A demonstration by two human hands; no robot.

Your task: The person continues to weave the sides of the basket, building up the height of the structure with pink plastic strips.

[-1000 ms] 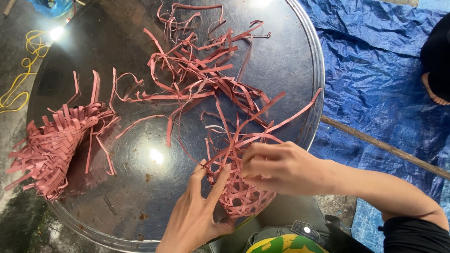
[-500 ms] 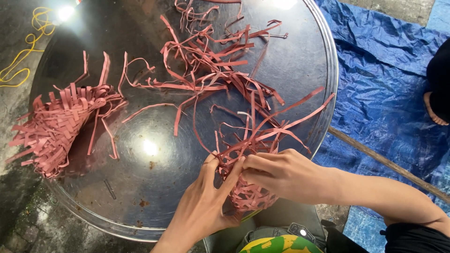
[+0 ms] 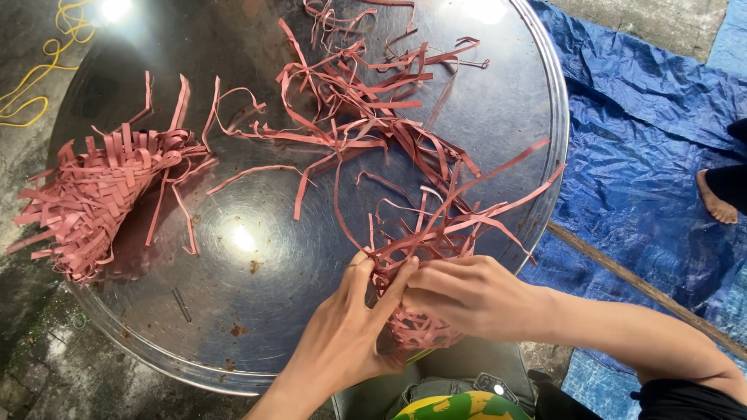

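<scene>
Half-woven piece of reddish strips [image 3: 420, 330] at the near rim of the round metal tray [image 3: 257, 311], partly over the edge, gripped from both sides. Left hand [image 3: 342, 334] with fingers narrow, pinching a couple of upright strips at the top of the weave; right hand [image 3: 475, 299] curled over the same spot, fingertips pressed onto the crossing. Seemingly mid-weave: one strip being tucked over or under its neighbours. Next move likely calling for a firm hold on the woven part while a free strip is threaded through without kinking. Long unwoven ends fanning up and right, tangled into the loose strips [image 3: 366, 101] heaped across the tray's far half, and likely to snag. Finished cone-shaped woven piece [image 3: 85, 210] lying well apart at the left rim. Blue tarp [image 3: 638, 155] and a thin stick [image 3: 622, 272] to the right, another person's foot [image 3: 716, 198] on the tarp, yellow cord [image 3: 31, 85] at far left.
</scene>
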